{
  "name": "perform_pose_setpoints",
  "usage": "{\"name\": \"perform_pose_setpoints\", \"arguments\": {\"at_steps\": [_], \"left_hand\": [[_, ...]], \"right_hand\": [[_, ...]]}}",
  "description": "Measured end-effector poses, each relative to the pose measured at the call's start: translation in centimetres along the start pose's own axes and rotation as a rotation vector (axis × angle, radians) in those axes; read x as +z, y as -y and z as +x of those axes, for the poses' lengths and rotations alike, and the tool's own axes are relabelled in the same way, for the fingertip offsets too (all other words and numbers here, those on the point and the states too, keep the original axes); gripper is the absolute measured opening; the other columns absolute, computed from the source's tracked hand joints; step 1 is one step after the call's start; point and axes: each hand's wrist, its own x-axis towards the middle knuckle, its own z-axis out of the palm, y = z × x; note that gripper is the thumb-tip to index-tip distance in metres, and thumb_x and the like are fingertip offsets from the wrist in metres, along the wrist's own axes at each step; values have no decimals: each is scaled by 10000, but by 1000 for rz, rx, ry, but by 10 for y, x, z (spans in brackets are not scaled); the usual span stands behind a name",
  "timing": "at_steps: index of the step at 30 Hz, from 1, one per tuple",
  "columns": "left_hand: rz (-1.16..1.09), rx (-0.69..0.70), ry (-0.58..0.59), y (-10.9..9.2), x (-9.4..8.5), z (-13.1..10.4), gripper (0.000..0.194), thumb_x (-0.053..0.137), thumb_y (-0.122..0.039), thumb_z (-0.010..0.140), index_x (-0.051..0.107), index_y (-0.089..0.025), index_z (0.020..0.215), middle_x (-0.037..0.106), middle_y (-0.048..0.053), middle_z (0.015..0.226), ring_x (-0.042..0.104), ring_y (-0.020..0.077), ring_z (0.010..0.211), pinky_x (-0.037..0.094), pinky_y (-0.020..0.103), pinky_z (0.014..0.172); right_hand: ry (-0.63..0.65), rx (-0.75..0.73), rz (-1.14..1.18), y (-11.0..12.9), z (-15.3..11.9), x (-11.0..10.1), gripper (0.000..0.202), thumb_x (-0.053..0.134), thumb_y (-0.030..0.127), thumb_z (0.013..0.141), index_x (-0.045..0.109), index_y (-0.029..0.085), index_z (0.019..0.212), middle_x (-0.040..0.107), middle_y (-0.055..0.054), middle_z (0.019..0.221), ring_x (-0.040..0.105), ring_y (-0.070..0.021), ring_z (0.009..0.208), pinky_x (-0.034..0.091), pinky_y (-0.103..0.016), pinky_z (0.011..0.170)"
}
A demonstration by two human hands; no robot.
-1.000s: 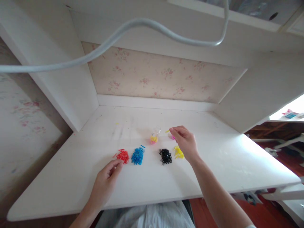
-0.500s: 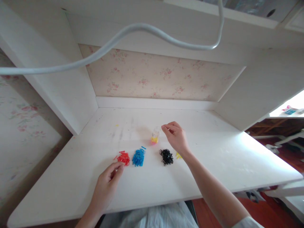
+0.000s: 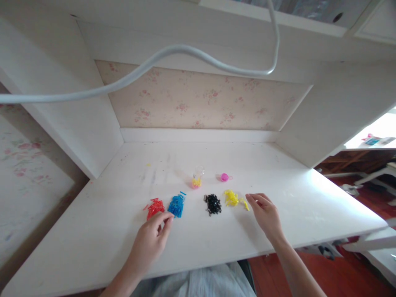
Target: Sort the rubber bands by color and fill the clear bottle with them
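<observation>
My left hand (image 3: 152, 237) is closed in a loose pinch, its fingertips at the near edge of a pile of blue rubber bands (image 3: 176, 206). Partly behind its knuckles lies a pile of red rubber bands (image 3: 155, 207). My right hand (image 3: 265, 213), also pinched, hovers just right of the yellow rubber bands (image 3: 231, 198), a few of which trail towards it. Whether either pinch holds a band is too small to see. Black rubber bands (image 3: 213, 204) form another pile between blue and yellow. A small clear jar (image 3: 198, 175) stands behind the piles with yellow bands inside near its pinkish bottom.
A round pink lid (image 3: 224, 177) with a small loop lies right of the jar. All of this rests on a white desk (image 3: 198, 243) with side panels. A white cable (image 3: 182, 48) hangs across the upper view, in front of a shelf.
My right hand has moved from beside the jar, right and nearer to me, uncovering the pink lid and yellow pile. My left hand has shifted right from the red pile to the blue one.
</observation>
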Motion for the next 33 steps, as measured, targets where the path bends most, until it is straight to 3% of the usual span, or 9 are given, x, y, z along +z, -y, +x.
{"name": "perform_pose_setpoints", "arguments": {"at_steps": [5,9,13,18,26,33], "left_hand": [[218,264,187,-59,33,15,262,396,-307,926,650,-244,913,644,28,907,609,145,794,454,247,739],[378,357,273,-92,66,30,251,417,-317,917,657,-247,906,620,35,906,613,138,766,468,249,701],[525,387,283,-109,96,47,240,435,-309,910,657,-217,909,601,66,949,597,160,826,480,278,703],[633,429,238,-113,122,59,220,445,-228,903,652,-166,946,584,102,976,566,193,925,475,303,744],[680,495,254,-115,135,67,225,430,-85,855,626,-160,938,570,78,978,580,191,863,482,293,675],[596,451,144,-114,114,69,242,361,-169,932,601,-199,919,576,44,954,596,163,794,470,270,632]], "right_hand": [[-4,21,-120,-12,-18,-6,405,482,541,834,708,206,820,649,-51,921,554,-143,644,427,-285,644],[-46,4,-201,-8,-23,-7,360,474,495,834,704,219,811,650,-43,917,534,-144,632,416,-291,646],[-24,9,-221,-10,-22,-8,332,474,469,828,699,228,786,652,-35,903,538,-153,644,412,-292,651],[5,26,-211,-11,-22,-9,289,483,436,826,696,242,796,649,-19,911,544,-150,661,410,-286,666],[-19,11,-225,-13,-25,-9,275,483,414,830,695,240,824,650,-32,948,551,-137,610,407,-291,656],[11,21,-310,-17,-23,-7,279,471,424,831,698,269,877,633,-9,1009,580,-137,660,415,-303,710]]}}
